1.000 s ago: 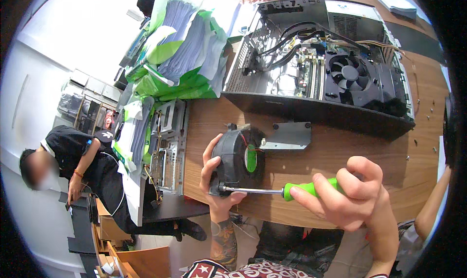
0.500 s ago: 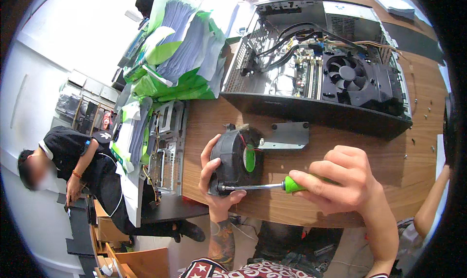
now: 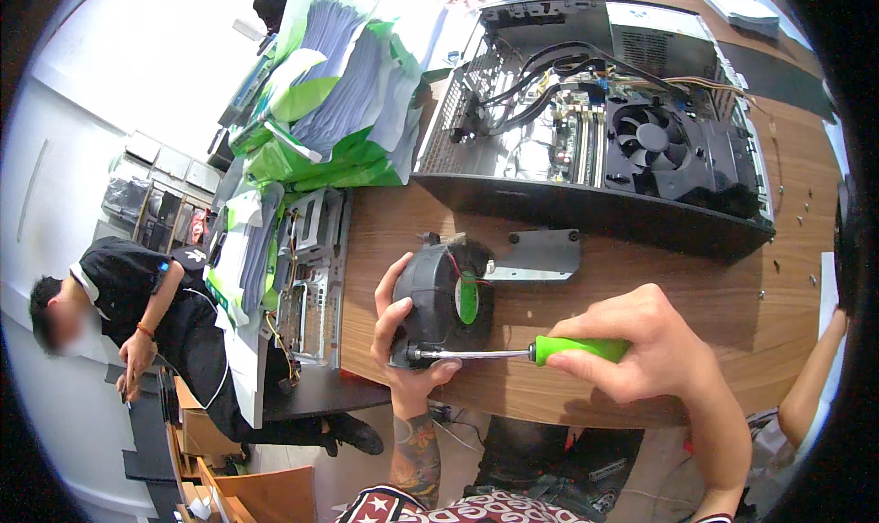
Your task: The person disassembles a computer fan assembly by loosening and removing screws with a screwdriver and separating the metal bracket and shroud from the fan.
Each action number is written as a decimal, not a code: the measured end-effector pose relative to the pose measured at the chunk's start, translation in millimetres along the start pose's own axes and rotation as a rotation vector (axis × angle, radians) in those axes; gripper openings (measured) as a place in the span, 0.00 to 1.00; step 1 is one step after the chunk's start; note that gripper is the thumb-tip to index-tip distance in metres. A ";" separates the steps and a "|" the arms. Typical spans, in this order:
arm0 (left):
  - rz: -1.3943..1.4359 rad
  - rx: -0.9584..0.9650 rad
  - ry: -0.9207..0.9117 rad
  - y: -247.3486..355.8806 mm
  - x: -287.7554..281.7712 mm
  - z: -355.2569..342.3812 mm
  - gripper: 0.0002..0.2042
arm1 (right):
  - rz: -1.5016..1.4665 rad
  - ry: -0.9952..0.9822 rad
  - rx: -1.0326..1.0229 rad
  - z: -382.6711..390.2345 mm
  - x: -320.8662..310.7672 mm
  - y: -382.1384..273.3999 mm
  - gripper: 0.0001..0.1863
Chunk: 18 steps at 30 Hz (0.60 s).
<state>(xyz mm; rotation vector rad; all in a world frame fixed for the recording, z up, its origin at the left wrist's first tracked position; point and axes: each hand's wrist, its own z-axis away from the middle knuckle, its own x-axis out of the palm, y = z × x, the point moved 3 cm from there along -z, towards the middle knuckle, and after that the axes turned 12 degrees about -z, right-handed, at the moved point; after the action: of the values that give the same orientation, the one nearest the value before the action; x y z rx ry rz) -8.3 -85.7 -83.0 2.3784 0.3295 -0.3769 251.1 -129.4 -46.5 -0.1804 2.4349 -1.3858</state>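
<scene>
My left hand (image 3: 396, 331) grips a black blower fan (image 3: 426, 294) from its left side, thumb at the lower corner. A green label and thin wires with a small white plug show on the fan's right side. My right hand (image 3: 655, 345) is closed around the green handle of a screwdriver (image 3: 586, 350). Its metal shaft lies level, and the tip meets the fan's lower left corner; whether a screw sits there is hidden. Just behind the fan, a grey metal bracket (image 3: 540, 256) is attached to it or lies against it; I cannot tell which.
An opened computer case (image 3: 595, 207) with a round cooling fan stands at the back right. Loose screws (image 3: 776, 265) are scattered right of it. Green-wrapped paper stacks (image 3: 352, 93) and a metal frame (image 3: 316, 276) lie left. A seated person (image 3: 156, 312) is farther left; another person's arm (image 3: 815, 377) shows at right.
My right hand's fingers have shifted around the screwdriver, so more of the green handle shows. The fan and my left hand stay nearly in place.
</scene>
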 end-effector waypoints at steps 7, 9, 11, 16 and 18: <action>-0.012 -0.007 -0.010 2.1 -2.2 -0.9 0.39 | 0.012 0.016 -0.029 -2.9 -0.6 -6.7 0.10; -0.013 -0.018 -0.003 2.4 -1.3 -0.3 0.39 | 0.087 0.009 -0.037 0.1 -1.0 -3.8 0.11; -0.016 -0.030 0.004 1.8 -1.0 0.2 0.39 | 0.245 -0.014 -0.148 1.5 0.6 -2.6 0.15; -0.024 0.000 -0.010 0.7 0.5 -0.5 0.39 | 0.274 -0.039 -0.132 1.4 3.1 -3.5 0.14; -0.019 0.001 0.000 0.5 -0.6 0.3 0.38 | 0.285 -0.047 -0.124 1.5 4.5 -5.0 0.13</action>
<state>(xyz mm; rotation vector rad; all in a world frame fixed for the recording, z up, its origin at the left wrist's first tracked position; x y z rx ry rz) -8.7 -86.3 -82.7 2.3773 0.3523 -0.3864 247.1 -134.4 -44.0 0.1017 2.3964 -1.0967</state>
